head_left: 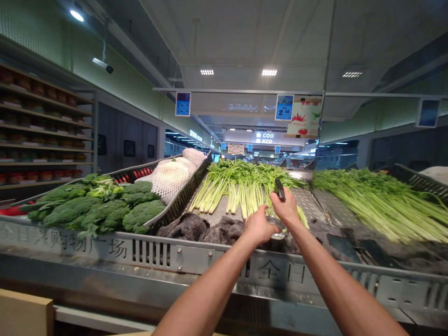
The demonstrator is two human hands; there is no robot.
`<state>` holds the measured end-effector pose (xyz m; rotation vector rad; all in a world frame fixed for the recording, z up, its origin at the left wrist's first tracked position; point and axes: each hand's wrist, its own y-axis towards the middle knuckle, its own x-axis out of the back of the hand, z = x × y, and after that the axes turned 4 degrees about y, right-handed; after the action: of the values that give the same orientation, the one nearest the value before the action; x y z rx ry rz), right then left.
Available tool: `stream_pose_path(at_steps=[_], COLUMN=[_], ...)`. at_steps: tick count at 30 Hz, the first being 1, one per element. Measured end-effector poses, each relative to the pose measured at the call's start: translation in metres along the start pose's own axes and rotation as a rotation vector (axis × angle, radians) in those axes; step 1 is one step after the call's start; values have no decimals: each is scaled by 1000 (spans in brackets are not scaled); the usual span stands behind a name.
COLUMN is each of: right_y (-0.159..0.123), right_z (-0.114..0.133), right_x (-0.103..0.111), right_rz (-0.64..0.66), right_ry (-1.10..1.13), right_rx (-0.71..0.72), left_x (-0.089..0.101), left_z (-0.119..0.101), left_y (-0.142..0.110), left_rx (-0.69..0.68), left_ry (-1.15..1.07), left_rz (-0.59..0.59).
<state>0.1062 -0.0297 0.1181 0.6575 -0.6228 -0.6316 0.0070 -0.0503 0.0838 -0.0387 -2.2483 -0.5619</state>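
Observation:
My right hand (287,207) is closed around a small black object (280,190) whose end sticks up above the fist; its kind cannot be made out. Beside it, my left hand (259,227) reaches over the front of the bin, with thumb and fingers apart. A shiny, clear item (277,232) shows just beyond the left thumb, partly hidden by both hands. Behind the hands lie bunches of celery (241,186), stalks toward me and leaves at the back. Dark grey crumpled cloth (189,227) runs along the bin's front.
Left of the celery, a crate holds broccoli (112,207) and white net-wrapped produce (173,177). A grey slotted rail (154,249) edges the display. The mirror (381,200) on the right reflects the celery. Shelves of jars (42,135) stand far left. Price signs (285,107) hang above.

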Motion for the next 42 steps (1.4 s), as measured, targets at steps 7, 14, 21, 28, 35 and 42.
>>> stream_pose_path(at_steps=[7,14,21,28,35,42], right_y=[0,-5,-3,-3,-7,-9], right_z=[-13,-23,-30,-46,-46,-51], right_x=[7,13,25,35,45,50], right_rz=[-4,9,-37,-46,-69,-94], right_ry=[-53,-72,-84,-147,-160,-140], right_rx=[-15,-53,-51,-46,-46,-67], left_x=[-10,-24,-28,-40,-46,-50], left_z=[-7,-8,-20,-27,-32,-35], left_y=[-1,-1,-2,-2,0,-2], left_rx=[-7,-13,-20,-58,-104,-139], left_ry=[-6,-25,-31,-71,-100,-102], left_rz=[18,54,74,116,137,152])
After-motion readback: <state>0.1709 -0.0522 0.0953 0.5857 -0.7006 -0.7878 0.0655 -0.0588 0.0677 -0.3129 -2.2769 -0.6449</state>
